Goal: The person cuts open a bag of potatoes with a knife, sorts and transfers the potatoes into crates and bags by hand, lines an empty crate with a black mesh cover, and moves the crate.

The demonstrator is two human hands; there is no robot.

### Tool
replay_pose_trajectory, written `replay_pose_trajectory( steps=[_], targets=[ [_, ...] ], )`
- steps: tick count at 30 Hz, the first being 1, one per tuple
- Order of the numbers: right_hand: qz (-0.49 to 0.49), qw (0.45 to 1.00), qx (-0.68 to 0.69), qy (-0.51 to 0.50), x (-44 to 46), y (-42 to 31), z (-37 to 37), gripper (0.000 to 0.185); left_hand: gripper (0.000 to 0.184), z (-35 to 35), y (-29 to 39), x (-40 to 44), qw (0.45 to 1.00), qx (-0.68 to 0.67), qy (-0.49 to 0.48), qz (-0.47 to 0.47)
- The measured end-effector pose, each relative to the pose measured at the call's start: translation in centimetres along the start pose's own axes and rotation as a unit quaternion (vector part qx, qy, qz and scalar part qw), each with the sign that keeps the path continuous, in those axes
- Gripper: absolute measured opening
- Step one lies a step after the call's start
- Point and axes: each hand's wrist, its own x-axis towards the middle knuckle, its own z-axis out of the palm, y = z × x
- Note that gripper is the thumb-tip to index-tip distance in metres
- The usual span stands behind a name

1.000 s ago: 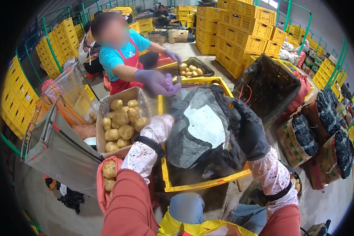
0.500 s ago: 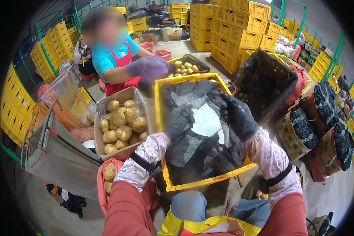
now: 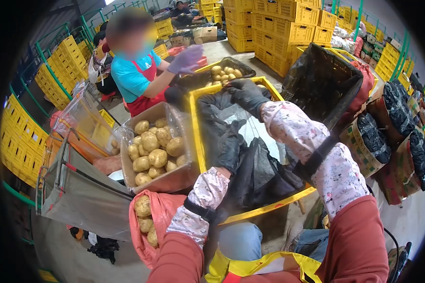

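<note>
A yellow crate [image 3: 264, 209] stands before my knees, with a crumpled black plastic liner [image 3: 255, 186] inside. A pale, shiny patch [image 3: 259, 129] shows between the liner's folds. My left hand [image 3: 228, 150], in a dark glove, is low inside the crate's left side, its fingers closed on the liner and partly lost against it. Stretched to the far rim, my right hand [image 3: 248, 96] has its gloved fingers bent together at the liner's edge. Just beyond those fingers lie potatoes [image 3: 225, 74] in another black-lined crate.
Left of the crate are an open carton [image 3: 174, 177] of potatoes and a pink sack [image 3: 148, 236] with several more. A co-worker [image 3: 139, 80] in purple gloves sits beyond. At right stand a black-lined crate [image 3: 316, 89] and filled cartons [image 3: 363, 151]; stacked yellow crates [image 3: 281, 35] rise behind.
My right hand has moved from the crate's right side to its far rim. My left hand sits slightly lower and further right in view. The co-worker's purple-gloved hand has risen.
</note>
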Motion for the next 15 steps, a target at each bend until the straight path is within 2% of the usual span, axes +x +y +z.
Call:
replay_pose_trajectory(
  steps=[2,3,4,5,6,7,8,11,12,14,15],
  targets=[
    [0.027,0.999,0.024,-0.038,0.2,-0.3,1.7,0.018,0.031,0.8,0.2,-0.2,0.977,0.174,0.066,0.102],
    [0.069,0.996,0.043,-0.046,0.7,-0.1,2.6,0.024,0.030,0.9,0.4,-0.6,0.921,0.336,0.062,0.185],
    [0.070,0.995,0.046,-0.047,0.8,0.3,3.2,0.024,0.030,1.1,0.7,-1.1,0.830,0.482,0.087,0.268],
    [0.050,0.997,0.036,-0.045,0.9,0.7,3.8,0.025,0.030,1.1,1.0,-1.0,0.850,0.479,0.071,0.207],
    [0.029,0.998,0.026,-0.042,0.6,0.4,4.2,0.025,0.029,0.3,0.5,-0.6,0.861,0.456,0.054,0.218],
    [0.048,0.992,0.089,-0.080,0.0,-0.6,3.8,0.026,0.027,-0.5,0.0,-0.1,0.871,0.433,0.035,0.229],
    [0.049,0.991,0.090,-0.082,-0.2,-1.2,3.8,0.026,0.026,-1.3,-0.6,0.4,0.881,0.409,0.016,0.239],
    [0.051,0.982,0.148,-0.106,-0.4,-1.1,3.6,0.025,0.021,-2.1,-0.5,0.7,0.835,0.464,-0.015,0.294],
    [0.044,0.980,0.163,-0.106,-0.2,-0.8,3.5,0.025,0.024,-2.0,-0.6,0.7,0.915,0.341,0.021,0.214],
    [0.039,0.977,0.180,-0.105,0.2,-0.3,3.4,0.024,0.029,-1.9,-0.5,0.5,0.968,0.211,0.058,0.126],
    [0.051,0.980,0.173,-0.080,0.5,0.1,3.5,0.024,0.029,-1.5,0.3,0.0,0.989,0.130,0.034,0.066]
  ],
)
